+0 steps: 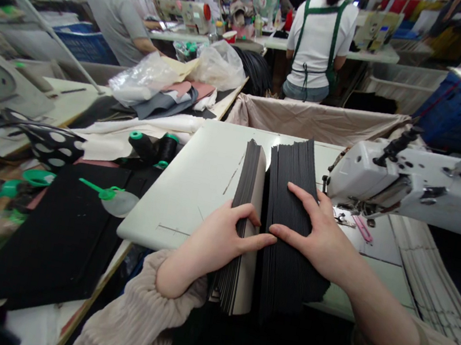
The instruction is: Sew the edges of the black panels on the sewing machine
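Note:
Two stacks of thin dark sheets stand on edge side by side on the white sewing table point(175, 187). My left hand point(227, 236) grips the narrower left stack point(249, 169), which has a beige face on its right side; the fingers wrap over its top edges. Across the wider black stack point(294, 171) lies my right hand point(320, 236), thumb and fingers spread on the sheet edges. The two thumbs almost meet at the narrow gap between the stacks. The near ends of both stacks reach the table's front edge.
A white sewing machine point(421, 185) reaches in from the right, with a pink clip point(363, 228) by its needle area. Black thread spools point(167, 149), black sheets point(68, 228) and a green-nozzled bottle point(121, 202) lie left. Behind are a cloth-lined bin point(317, 119) and two people.

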The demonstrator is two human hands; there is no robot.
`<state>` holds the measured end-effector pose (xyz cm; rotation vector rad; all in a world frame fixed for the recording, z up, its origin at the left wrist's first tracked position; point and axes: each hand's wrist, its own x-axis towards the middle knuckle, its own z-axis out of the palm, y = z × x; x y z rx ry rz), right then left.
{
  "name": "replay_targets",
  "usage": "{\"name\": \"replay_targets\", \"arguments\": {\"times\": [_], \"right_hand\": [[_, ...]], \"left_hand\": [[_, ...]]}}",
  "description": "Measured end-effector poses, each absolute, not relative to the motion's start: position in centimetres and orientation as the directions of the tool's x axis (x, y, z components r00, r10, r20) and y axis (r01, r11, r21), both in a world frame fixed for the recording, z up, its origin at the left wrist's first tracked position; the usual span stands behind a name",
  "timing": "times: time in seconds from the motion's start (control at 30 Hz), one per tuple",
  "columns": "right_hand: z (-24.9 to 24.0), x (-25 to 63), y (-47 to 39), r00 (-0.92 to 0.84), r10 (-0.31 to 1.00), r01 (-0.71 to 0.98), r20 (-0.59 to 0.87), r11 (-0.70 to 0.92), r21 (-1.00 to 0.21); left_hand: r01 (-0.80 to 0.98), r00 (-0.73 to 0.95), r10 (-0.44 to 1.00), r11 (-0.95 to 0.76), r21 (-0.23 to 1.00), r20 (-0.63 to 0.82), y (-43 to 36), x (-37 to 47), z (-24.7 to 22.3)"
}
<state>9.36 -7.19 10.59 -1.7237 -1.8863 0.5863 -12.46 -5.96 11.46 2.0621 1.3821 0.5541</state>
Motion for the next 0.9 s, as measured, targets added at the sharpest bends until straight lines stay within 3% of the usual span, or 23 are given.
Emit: {"name": "replay_targets", "arguments": {"times": [0.9], "right_hand": [[10.7, 9.5, -7.2, -0.063, 0.994, 0.765, 0.090, 0.106, -0.635]], "left_hand": [[0.646, 0.394, 0.919, -0.285, 0.708, 0.010, -6.0, -13.6, 11.3]]}}
